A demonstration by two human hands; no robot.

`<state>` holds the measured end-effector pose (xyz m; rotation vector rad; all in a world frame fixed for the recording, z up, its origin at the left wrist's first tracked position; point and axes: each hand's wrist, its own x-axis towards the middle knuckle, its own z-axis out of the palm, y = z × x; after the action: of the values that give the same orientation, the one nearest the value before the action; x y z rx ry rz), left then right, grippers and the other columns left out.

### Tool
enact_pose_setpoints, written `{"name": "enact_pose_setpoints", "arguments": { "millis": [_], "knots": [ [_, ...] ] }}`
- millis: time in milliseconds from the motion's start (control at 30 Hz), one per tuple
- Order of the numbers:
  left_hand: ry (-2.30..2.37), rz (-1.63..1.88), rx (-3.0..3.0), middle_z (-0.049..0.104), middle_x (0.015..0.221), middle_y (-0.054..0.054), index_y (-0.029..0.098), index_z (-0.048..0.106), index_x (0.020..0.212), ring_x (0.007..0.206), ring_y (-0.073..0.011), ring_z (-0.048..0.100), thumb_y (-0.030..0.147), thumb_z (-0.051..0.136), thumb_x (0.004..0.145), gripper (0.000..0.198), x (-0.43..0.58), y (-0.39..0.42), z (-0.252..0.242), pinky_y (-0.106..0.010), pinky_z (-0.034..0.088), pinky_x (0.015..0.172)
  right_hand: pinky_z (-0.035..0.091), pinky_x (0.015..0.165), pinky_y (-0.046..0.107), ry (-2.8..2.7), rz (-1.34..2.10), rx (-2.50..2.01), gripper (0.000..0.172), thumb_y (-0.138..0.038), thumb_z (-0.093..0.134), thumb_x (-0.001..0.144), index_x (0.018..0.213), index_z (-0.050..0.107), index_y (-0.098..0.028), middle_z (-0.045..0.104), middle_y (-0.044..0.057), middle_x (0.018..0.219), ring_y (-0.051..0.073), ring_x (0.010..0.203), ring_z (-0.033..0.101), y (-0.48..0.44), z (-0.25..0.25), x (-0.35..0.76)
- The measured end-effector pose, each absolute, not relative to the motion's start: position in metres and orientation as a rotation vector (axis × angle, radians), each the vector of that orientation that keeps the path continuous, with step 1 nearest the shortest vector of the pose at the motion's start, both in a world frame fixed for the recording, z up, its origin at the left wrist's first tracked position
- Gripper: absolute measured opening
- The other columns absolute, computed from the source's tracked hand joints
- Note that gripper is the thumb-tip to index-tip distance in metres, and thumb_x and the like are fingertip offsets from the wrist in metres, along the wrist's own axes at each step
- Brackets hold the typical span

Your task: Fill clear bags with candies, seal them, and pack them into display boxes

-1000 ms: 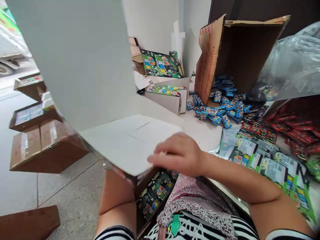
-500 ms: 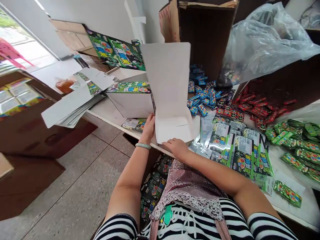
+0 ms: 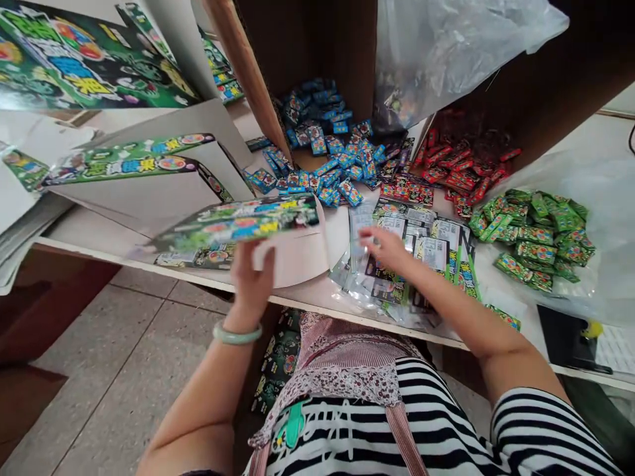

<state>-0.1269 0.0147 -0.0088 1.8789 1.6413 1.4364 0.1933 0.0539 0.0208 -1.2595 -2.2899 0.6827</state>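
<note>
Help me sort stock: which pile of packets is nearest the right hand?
The flat foil packets under the right hand: large, with white barcode panels, whereas the loose blue packets, red packets and green packets are small and heaped.

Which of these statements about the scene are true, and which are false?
1. The left hand holds up a printed green card. True.
2. A pale green bangle is on the right wrist. False: it is on the left wrist.
3. The right hand is over silver-backed packets. True.
4. The green packets lie left of the red packets. False: they lie to the right of them.
5. The person wears a striped top. True.
</note>
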Motion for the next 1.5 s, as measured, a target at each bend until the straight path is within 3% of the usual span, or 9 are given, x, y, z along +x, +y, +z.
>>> {"name": "enact_pose_setpoints", "arguments": {
  "millis": [100, 233, 433, 533, 633, 767, 1000, 1300, 1500],
  "knots": [
    [1.258, 1.028, 2.154, 0.068, 0.129, -0.012, 0.022, 0.061, 0.129, 0.124, -0.0264, 0.063, 0.044, 0.061, 0.093, 0.041, -0.031, 0.010, -0.009, -0.042, 0.051, 0.108, 0.036, 0.116, 0.052, -2.335, 0.569, -1.769, 0.067, -0.037, 0.066, 0.090, 0.149, 0.048, -0.011, 0.052, 0.022, 0.151, 0.037, 0.144, 0.044, 0.102, 0.020, 0.244],
    [1.378, 0.392, 2.157, 0.038, 0.161, -0.023, 0.013, 0.045, 0.147, 0.153, -0.0417, 0.030, 0.051, 0.073, 0.083, 0.079, 0.052, 0.031, -0.021, -0.058, 0.029, 0.123, 0.032, 0.120, 0.049, -2.530, 0.555, -1.950, 0.102, -0.045, 0.084, 0.073, 0.155, 0.036, -0.007, 0.032, 0.025, 0.163, 0.042, 0.149, 0.033, 0.117, 0.016, 0.252],
    [1.379, 0.193, 2.099, 0.026, 0.166, -0.025, 0.011, 0.032, 0.154, 0.157, -0.0439, 0.016, 0.048, 0.082, 0.073, 0.102, 0.056, 0.045, -0.029, -0.062, 0.023, 0.124, 0.037, 0.114, 0.048, -2.497, 0.527, -1.954, 0.082, -0.042, 0.087, 0.069, 0.136, 0.058, -0.006, 0.047, 0.027, 0.151, 0.042, 0.140, 0.043, 0.111, 0.016, 0.243],
    [1.389, 0.268, 2.031, 0.028, 0.165, -0.026, 0.011, 0.033, 0.153, 0.156, -0.0447, 0.018, 0.043, 0.088, 0.064, 0.109, 0.054, 0.042, -0.030, -0.062, 0.023, 0.124, 0.047, 0.101, 0.039, -2.429, 0.534, -1.956, 0.045, -0.029, 0.079, 0.078, 0.119, 0.068, -0.012, 0.064, 0.020, 0.132, 0.033, 0.122, 0.060, 0.118, 0.028, 0.245],
    [1.371, 0.610, 1.880, 0.049, 0.154, -0.022, 0.014, 0.044, 0.146, 0.146, -0.0365, 0.044, 0.035, 0.075, 0.079, 0.077, 0.057, 0.040, -0.024, -0.055, 0.035, 0.121, 0.050, 0.083, 0.034, -2.376, 0.519, -1.918, 0.016, -0.026, 0.066, 0.087, 0.099, 0.072, -0.017, 0.074, 0.011, 0.104, 0.025, 0.094, 0.068, 0.119, 0.046, 0.255],
    [1.286, 1.018, 1.647, 0.075, 0.108, -0.009, 0.019, 0.065, 0.116, 0.102, -0.0224, 0.072, 0.026, 0.051, 0.094, 0.026, 0.057, 0.043, 0.001, -0.039, 0.056, 0.095, 0.048, 0.067, 0.030, -2.089, 0.872, -1.668, 0.019, -0.038, 0.069, 0.081, 0.079, 0.069, -0.020, 0.071, 0.002, 0.075, 0.019, 0.072, 0.064, 0.105, 0.069, 0.277],
    [1.199, 0.923, 2.091, 0.074, 0.116, -0.010, 0.020, 0.063, 0.127, 0.104, -0.0227, 0.071, 0.028, 0.051, 0.098, 0.032, 0.058, 0.035, 0.044, -0.036, 0.054, 0.094, 0.046, 0.057, 0.027, -1.646, 1.471, -1.370, 0.034, -0.049, 0.084, 0.058, 0.061, 0.069, -0.019, 0.065, -0.002, 0.060, 0.014, 0.059, 0.057, 0.068, 0.085, 0.295],
    [1.283, 0.566, 2.354, 0.070, 0.121, -0.019, 0.012, 0.055, 0.138, 0.110, -0.0305, 0.069, 0.025, 0.052, 0.096, 0.044, 0.064, 0.026, 0.057, -0.042, 0.052, 0.096, 0.055, 0.087, 0.039, -1.432, 1.572, -1.225, 0.041, -0.053, 0.081, 0.064, 0.087, 0.076, -0.019, 0.076, 0.004, 0.092, 0.021, 0.085, 0.068, 0.051, 0.078, 0.286],
    [1.233, 0.967, 1.813, 0.076, 0.100, -0.006, 0.018, 0.071, 0.107, 0.090, -0.0218, 0.069, 0.027, 0.054, 0.093, 0.024, 0.046, 0.040, 0.053, -0.032, 0.053, 0.084, 0.046, 0.108, 0.051, -1.562, 0.670, -1.321, 0.050, -0.054, 0.059, 0.089, 0.130, 0.062, -0.025, 0.057, 0.012, 0.142, 0.031, 0.137, 0.050, 0.018, 0.080, 0.273]
  ]
}}
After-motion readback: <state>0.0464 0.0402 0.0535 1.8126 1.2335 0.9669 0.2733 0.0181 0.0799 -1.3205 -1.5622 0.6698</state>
